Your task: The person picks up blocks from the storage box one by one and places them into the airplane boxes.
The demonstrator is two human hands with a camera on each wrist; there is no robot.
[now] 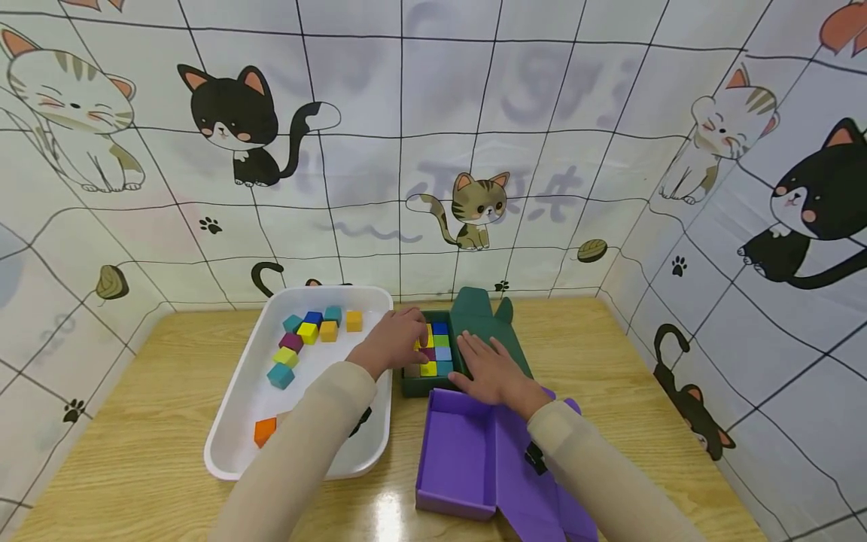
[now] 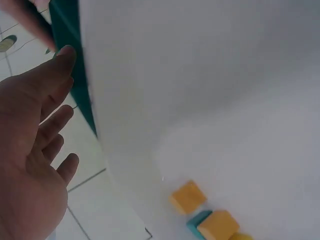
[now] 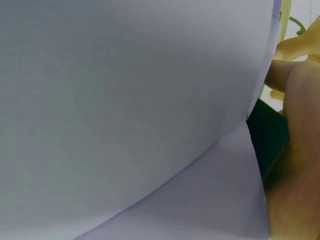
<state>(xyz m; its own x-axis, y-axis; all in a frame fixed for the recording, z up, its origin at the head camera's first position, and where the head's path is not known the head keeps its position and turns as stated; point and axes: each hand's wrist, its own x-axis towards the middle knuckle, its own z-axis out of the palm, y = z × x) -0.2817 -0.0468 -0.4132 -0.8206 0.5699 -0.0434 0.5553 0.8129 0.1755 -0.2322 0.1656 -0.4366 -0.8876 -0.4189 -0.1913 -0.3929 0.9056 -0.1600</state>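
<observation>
My left hand (image 1: 395,341) reaches over the left side of a dark green box (image 1: 425,387), its fingertips above the rows of coloured cubes (image 1: 442,354) inside. The left wrist view shows that hand's fingers loosely bent, with no cube visible in them; part of the cubes is hidden beneath it. My right hand (image 1: 493,370) lies with extended fingers across the box's right edge and its opened green lid (image 1: 504,331). Just in front of the right hand stands an open purple box (image 1: 460,452), its lid folded out under the right forearm.
At left is a white tray (image 1: 233,414) with several loose cubes, among them a teal cube (image 1: 281,376) and an orange block (image 1: 265,431). The left forearm covers part of this tray. A cat-patterned sheet (image 1: 366,173) rises behind the wooden table (image 1: 156,444).
</observation>
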